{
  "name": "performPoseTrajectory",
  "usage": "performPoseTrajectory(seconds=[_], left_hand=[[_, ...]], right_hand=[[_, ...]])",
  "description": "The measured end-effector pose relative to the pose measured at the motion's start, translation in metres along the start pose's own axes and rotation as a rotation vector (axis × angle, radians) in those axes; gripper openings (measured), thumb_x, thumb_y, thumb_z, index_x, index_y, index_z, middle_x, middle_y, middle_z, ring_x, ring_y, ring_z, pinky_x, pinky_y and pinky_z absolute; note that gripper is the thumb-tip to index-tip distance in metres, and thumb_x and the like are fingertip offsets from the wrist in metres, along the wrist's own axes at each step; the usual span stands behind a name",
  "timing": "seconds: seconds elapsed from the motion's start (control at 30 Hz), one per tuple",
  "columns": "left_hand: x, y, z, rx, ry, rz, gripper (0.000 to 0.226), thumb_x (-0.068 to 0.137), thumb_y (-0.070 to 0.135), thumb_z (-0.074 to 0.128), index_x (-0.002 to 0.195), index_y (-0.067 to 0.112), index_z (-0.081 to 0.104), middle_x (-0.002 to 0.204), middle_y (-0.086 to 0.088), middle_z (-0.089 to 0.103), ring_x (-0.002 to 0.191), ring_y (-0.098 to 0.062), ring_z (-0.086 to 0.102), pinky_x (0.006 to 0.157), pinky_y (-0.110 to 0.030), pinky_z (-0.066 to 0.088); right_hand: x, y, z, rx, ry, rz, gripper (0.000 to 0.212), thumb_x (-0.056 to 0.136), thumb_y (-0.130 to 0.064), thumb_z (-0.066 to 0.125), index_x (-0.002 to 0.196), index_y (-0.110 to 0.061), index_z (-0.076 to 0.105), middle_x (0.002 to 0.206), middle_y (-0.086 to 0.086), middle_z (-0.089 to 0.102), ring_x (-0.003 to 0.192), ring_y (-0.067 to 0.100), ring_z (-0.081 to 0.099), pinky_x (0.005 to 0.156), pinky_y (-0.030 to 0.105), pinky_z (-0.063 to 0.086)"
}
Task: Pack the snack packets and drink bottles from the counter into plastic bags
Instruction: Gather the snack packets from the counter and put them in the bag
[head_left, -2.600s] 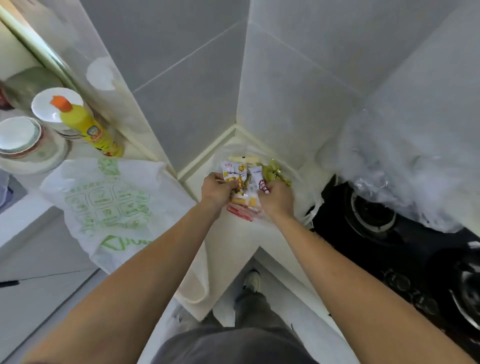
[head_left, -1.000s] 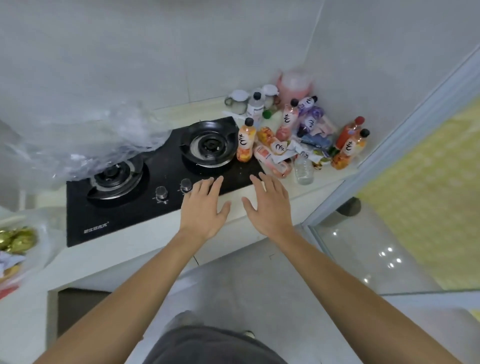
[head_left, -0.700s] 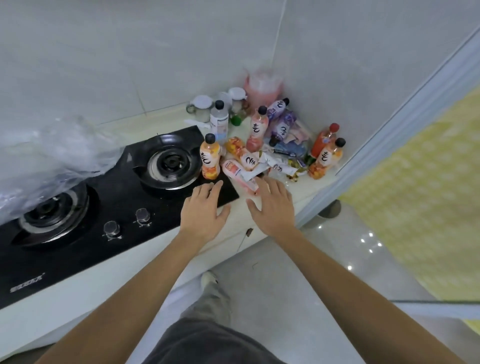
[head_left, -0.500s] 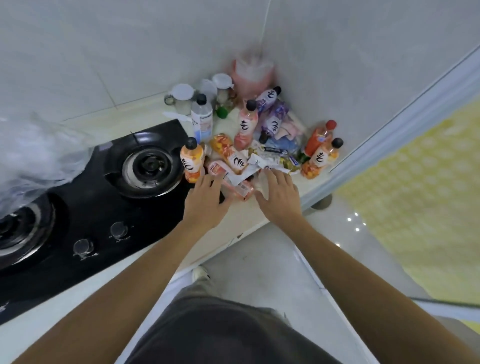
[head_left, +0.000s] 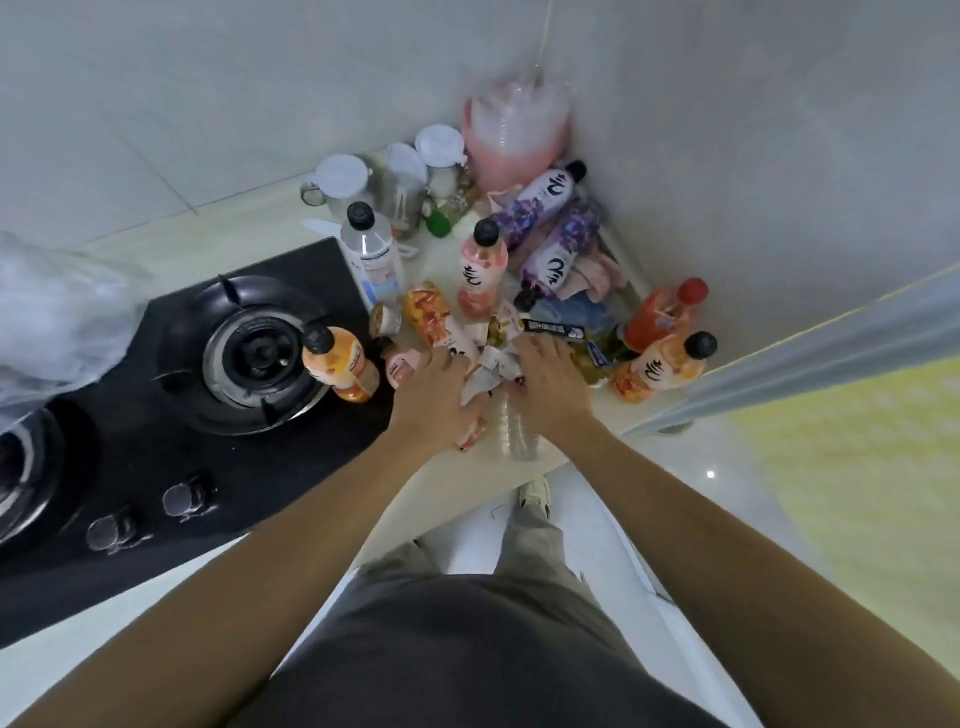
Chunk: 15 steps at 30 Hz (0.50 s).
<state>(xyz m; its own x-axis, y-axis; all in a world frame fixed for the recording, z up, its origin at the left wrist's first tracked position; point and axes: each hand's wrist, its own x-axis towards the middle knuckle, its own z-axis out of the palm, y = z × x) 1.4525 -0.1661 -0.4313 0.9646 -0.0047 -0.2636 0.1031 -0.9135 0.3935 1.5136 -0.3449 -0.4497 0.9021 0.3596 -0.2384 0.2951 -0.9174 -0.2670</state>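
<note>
Drink bottles and snack packets crowd the counter corner. An orange bottle (head_left: 338, 364) stands by the stove, and a pink bottle (head_left: 481, 270) stands behind the pile. Two purple bottles (head_left: 550, 228) lean against the wall. Two more orange bottles (head_left: 660, 364) stand at the right edge. My left hand (head_left: 434, 402) lies with fingers stretched over a lying pink bottle (head_left: 467, 439) and touches the white snack packets (head_left: 488, 366). My right hand (head_left: 550, 384) rests flat on the packets beside a black packet (head_left: 553, 328), above a lying clear bottle (head_left: 519, 434).
The black gas stove (head_left: 249, 353) fills the counter to the left, with crumpled clear plastic (head_left: 52, 317) over its far side. A clear water bottle (head_left: 371, 254), lidded cups (head_left: 340, 179) and a pink bundle of bags (head_left: 514, 135) stand at the back. The counter edge (head_left: 587, 449) is just below my wrists.
My view swung from the bag corner across the stove to the bottle corner. Both hands moved forward and now lie on the snack packets.
</note>
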Motion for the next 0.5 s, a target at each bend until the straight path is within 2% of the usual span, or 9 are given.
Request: performPoseTrajectory(seconds=[0.13,0.27,0.37,0.43,0.5], left_hand=[[0.016,0.020,0.016,0.011,-0.009,-0.103,0.050,0.092,0.049,0.061,0.128,0.014,0.055,0.121,-0.008,0.058,0.112,-0.033,0.056,0.078,-0.042,0.045],[0.031,0.041,0.027,-0.077,0.068,-0.222,0.038,0.097,0.048,0.059,0.111,0.014,0.051,0.103,-0.007,0.060,0.089,-0.034,0.060,0.066,-0.038,0.037],[0.033,0.057,0.027,-0.183,0.139,-0.357,0.036,0.100,0.049,0.054,0.095,0.015,0.044,0.087,0.000,0.052,0.070,-0.028,0.051,0.059,-0.037,0.036],[0.028,0.062,0.025,-0.218,0.176,-0.436,0.033,0.100,0.045,0.052,0.098,0.013,0.043,0.085,0.000,0.053,0.069,-0.031,0.055,0.056,-0.037,0.035],[0.018,0.062,0.022,-0.202,0.190,-0.504,0.029,0.102,0.038,0.050,0.111,0.010,0.045,0.091,-0.006,0.058,0.076,-0.038,0.062,0.058,-0.037,0.037]], right_hand=[[0.022,0.019,-0.003,0.026,-0.022,-0.131,0.046,0.085,-0.025,0.077,0.124,-0.012,0.055,0.131,0.015,0.049,0.121,0.036,0.048,0.098,0.044,0.049],[0.041,0.039,-0.010,0.170,-0.058,-0.193,0.046,0.089,-0.024,0.076,0.127,-0.009,0.054,0.129,0.013,0.051,0.120,0.034,0.052,0.099,0.042,0.050],[0.046,0.046,-0.018,0.282,-0.047,-0.230,0.046,0.090,-0.024,0.074,0.129,-0.009,0.054,0.125,0.009,0.052,0.115,0.028,0.055,0.091,0.035,0.051],[0.047,0.044,-0.024,0.319,-0.041,-0.260,0.050,0.091,-0.028,0.073,0.132,-0.008,0.054,0.125,0.009,0.053,0.112,0.027,0.057,0.086,0.033,0.050],[0.047,0.037,-0.028,0.362,-0.029,-0.293,0.051,0.091,-0.030,0.073,0.132,-0.006,0.055,0.123,0.010,0.055,0.109,0.028,0.059,0.085,0.037,0.052]])
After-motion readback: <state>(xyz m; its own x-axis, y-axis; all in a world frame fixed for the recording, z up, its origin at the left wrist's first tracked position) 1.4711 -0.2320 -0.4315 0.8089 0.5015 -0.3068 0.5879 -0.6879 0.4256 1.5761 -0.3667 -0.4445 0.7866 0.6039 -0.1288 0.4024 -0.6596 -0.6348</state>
